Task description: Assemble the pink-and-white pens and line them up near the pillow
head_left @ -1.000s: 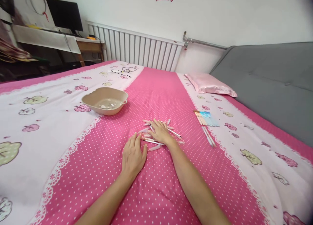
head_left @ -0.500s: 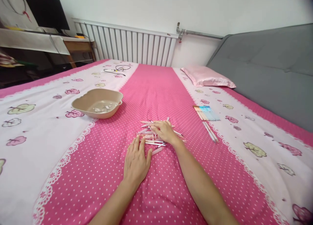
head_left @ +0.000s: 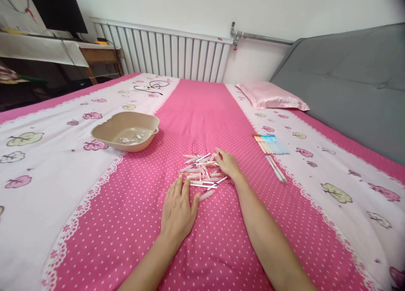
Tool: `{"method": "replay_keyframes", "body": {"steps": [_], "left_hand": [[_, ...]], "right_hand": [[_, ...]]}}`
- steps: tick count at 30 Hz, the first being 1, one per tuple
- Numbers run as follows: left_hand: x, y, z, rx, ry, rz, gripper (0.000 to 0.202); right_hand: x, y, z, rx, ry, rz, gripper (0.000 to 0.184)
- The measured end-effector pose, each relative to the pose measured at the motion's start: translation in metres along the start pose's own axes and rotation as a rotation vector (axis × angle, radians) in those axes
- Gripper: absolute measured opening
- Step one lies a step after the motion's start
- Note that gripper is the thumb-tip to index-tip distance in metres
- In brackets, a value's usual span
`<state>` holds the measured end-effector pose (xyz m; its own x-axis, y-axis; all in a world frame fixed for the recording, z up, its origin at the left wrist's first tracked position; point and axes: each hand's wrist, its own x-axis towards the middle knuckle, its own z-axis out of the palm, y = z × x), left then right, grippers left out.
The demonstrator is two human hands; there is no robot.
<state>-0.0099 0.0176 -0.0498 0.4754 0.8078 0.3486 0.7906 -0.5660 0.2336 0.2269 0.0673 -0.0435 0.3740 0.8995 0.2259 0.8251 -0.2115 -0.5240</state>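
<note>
Head view, pile of pens (head_left: 202, 169): Lying loose and crisscrossed on the dotted bedsheet (head_left: 202, 244), between the two hands; now bared across the middle, after being partly covered half a second ago.
Right hand (head_left: 228, 163): Shifted from above the pile to its right edge, with fingertips among or just over the outermost pens. Impossible to tell the grip: perhaps pinching a pen, perhaps only resting.
Left hand (head_left: 177, 208): Hardly moved; laid palm down, unclenched and grasping nothing, with fingertips at the near left edge of the pile.
Meaning for the handling: Seemingly easier access to single pens with the middle exposed; judged as still under way, with many pens loose.
Row of pens (head_left: 271, 144): Set side by side to the right, well apart from the pile, cream-orange running to blue; unchanged.
Pair of pens (head_left: 278, 168): Just on the near side of the row, roughly parallel; also untouched.
Tan basin (head_left: 139, 122): Standing beyond the left hand, with small white pieces (head_left: 138, 137) inside, too small to identify.
Hard to make out: Contact under the right fingertips; number of overlapping pens; desk (head_left: 38, 46), cut off at the left edge.
</note>
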Motion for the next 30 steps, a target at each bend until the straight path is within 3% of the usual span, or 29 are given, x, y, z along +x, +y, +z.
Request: {"method": "replay_keyframes", "body": {"steps": [5, 10, 20, 30], "left_hand": [[-0.001, 0.001, 0.0, 0.0, 0.007, 0.0, 0.053], [-0.002, 0.002, 0.0, -0.001, 0.0, -0.008, 0.054], [-0.004, 0.004, -0.001, -0.02, -0.02, -0.015, 0.055], [-0.004, 0.004, 0.0, -0.062, -0.023, -0.027, 0.057]], "right_hand": [[0.0, -0.005, 0.008, -0.061, -0.121, -0.244, 0.045], [-0.007, -0.01, 0.011, -0.139, -0.181, -0.231, 0.049], [-0.014, -0.029, 0.012, -0.148, -0.22, -0.369, 0.05], [-0.02, -0.041, 0.011, -0.069, -0.176, -0.452, 0.042]]}}
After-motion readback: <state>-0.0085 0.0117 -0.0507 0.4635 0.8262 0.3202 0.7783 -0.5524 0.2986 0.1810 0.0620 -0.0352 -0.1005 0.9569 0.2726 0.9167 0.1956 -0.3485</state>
